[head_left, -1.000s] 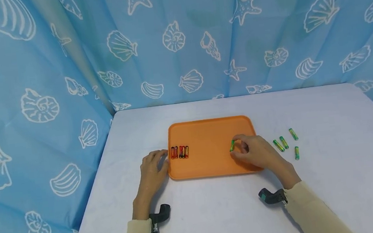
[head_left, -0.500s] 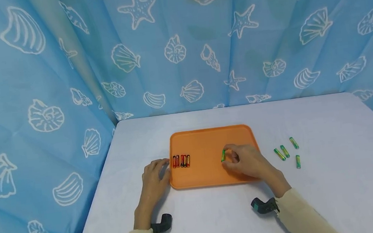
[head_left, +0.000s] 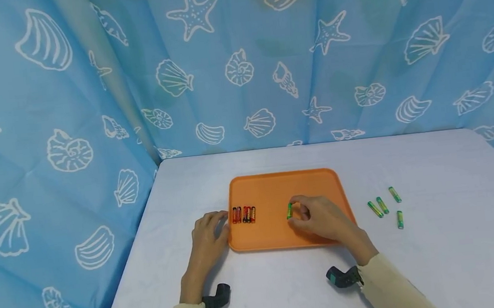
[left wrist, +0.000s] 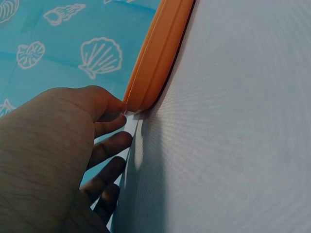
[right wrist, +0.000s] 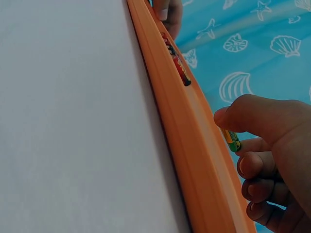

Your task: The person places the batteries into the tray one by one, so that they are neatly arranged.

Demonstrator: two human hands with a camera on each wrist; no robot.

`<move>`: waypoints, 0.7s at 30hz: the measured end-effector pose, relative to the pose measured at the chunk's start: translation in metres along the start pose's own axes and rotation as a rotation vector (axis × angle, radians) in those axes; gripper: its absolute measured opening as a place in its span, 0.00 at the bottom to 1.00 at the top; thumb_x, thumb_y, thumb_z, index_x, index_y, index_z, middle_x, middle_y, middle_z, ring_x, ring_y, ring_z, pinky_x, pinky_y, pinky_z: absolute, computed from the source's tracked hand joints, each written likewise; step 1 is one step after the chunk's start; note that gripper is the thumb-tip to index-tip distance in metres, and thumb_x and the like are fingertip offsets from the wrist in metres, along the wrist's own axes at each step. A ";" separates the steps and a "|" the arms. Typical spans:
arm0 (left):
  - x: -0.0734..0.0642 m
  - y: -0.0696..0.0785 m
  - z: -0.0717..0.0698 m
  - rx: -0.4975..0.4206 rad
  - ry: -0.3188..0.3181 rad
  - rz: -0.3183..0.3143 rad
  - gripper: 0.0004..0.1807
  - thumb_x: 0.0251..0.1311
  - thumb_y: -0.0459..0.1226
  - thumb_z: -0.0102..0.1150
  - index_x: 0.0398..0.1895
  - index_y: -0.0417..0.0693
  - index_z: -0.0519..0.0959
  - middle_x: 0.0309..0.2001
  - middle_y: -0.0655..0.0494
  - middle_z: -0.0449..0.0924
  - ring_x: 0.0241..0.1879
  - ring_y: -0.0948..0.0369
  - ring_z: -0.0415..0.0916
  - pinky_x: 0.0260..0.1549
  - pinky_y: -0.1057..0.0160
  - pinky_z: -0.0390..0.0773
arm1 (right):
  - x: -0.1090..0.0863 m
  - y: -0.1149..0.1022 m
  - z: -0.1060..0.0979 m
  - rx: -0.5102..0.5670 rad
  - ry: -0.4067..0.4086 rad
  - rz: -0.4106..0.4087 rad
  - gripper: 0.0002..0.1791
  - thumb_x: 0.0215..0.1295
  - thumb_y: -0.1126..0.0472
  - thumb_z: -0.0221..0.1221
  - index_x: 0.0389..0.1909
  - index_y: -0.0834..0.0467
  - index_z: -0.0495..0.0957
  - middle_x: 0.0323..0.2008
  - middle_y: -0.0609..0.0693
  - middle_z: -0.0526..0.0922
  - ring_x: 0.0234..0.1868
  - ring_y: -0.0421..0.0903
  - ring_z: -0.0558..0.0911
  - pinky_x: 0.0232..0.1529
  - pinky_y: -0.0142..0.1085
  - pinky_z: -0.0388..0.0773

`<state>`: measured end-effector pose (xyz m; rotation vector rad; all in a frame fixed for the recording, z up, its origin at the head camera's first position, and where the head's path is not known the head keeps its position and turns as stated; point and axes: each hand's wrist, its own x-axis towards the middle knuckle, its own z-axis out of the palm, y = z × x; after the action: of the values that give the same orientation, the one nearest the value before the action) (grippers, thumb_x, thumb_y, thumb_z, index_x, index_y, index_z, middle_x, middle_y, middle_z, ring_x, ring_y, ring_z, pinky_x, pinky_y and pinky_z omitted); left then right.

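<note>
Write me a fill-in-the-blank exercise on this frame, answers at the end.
The battery pinched by the right hand is mainly ____ in colour.
The tray touched by the left hand is coloured ____.
Outside the tray, the loose batteries on the table number ____.
The tray's row of batteries is mainly ____.
Missing words: green; orange; four; red.

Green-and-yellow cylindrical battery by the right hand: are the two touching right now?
Touching. The right wrist view shows the right hand pinching the green-and-yellow cylindrical battery between thumb and finger.
</note>
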<state>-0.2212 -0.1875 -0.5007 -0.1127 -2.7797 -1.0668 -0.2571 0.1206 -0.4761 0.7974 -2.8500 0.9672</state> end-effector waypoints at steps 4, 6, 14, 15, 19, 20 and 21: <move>0.000 0.001 0.000 -0.006 -0.007 -0.016 0.19 0.70 0.41 0.56 0.62 0.51 0.78 0.61 0.50 0.74 0.67 0.48 0.62 0.65 0.42 0.58 | 0.005 -0.004 0.005 -0.011 -0.022 0.004 0.22 0.61 0.50 0.69 0.52 0.56 0.80 0.17 0.38 0.67 0.18 0.35 0.65 0.21 0.30 0.61; 0.000 0.002 0.000 -0.006 -0.006 -0.020 0.19 0.70 0.41 0.56 0.62 0.51 0.78 0.61 0.51 0.74 0.67 0.48 0.62 0.66 0.42 0.58 | 0.008 -0.006 0.008 -0.020 -0.027 0.000 0.21 0.61 0.50 0.69 0.52 0.56 0.80 0.17 0.38 0.67 0.18 0.35 0.65 0.22 0.31 0.62; 0.000 -0.001 0.002 -0.004 0.005 -0.007 0.19 0.70 0.41 0.56 0.62 0.51 0.78 0.61 0.52 0.74 0.66 0.50 0.62 0.66 0.43 0.58 | 0.017 -0.012 0.019 -0.007 -0.052 -0.014 0.22 0.62 0.49 0.68 0.52 0.55 0.80 0.17 0.38 0.68 0.18 0.35 0.66 0.23 0.31 0.65; 0.000 -0.002 0.001 -0.003 0.005 -0.005 0.19 0.70 0.41 0.56 0.62 0.51 0.78 0.61 0.52 0.74 0.66 0.49 0.62 0.66 0.43 0.58 | 0.018 -0.012 0.021 -0.005 -0.055 -0.015 0.21 0.62 0.49 0.68 0.51 0.55 0.80 0.17 0.38 0.68 0.18 0.35 0.66 0.23 0.31 0.64; 0.000 -0.001 0.000 -0.004 0.005 -0.007 0.19 0.70 0.41 0.57 0.62 0.51 0.78 0.61 0.52 0.74 0.66 0.49 0.62 0.66 0.43 0.58 | 0.022 -0.016 0.024 -0.001 -0.062 -0.023 0.17 0.62 0.50 0.68 0.46 0.53 0.79 0.17 0.39 0.66 0.19 0.35 0.65 0.23 0.31 0.62; 0.000 -0.001 0.000 -0.006 0.003 -0.011 0.19 0.70 0.41 0.57 0.62 0.52 0.78 0.61 0.52 0.74 0.66 0.49 0.62 0.66 0.43 0.58 | 0.023 -0.017 0.025 -0.003 -0.064 -0.020 0.17 0.62 0.50 0.69 0.46 0.53 0.79 0.17 0.39 0.66 0.19 0.35 0.65 0.24 0.31 0.62; 0.000 -0.001 0.000 -0.007 0.002 -0.015 0.19 0.70 0.41 0.57 0.62 0.52 0.78 0.61 0.52 0.74 0.66 0.49 0.62 0.66 0.43 0.59 | 0.024 -0.018 0.026 -0.003 -0.066 -0.019 0.17 0.61 0.50 0.69 0.45 0.53 0.79 0.17 0.39 0.66 0.19 0.35 0.65 0.24 0.31 0.62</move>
<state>-0.2210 -0.1886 -0.5012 -0.0920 -2.7797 -1.0789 -0.2661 0.0824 -0.4831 0.8706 -2.8925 0.9514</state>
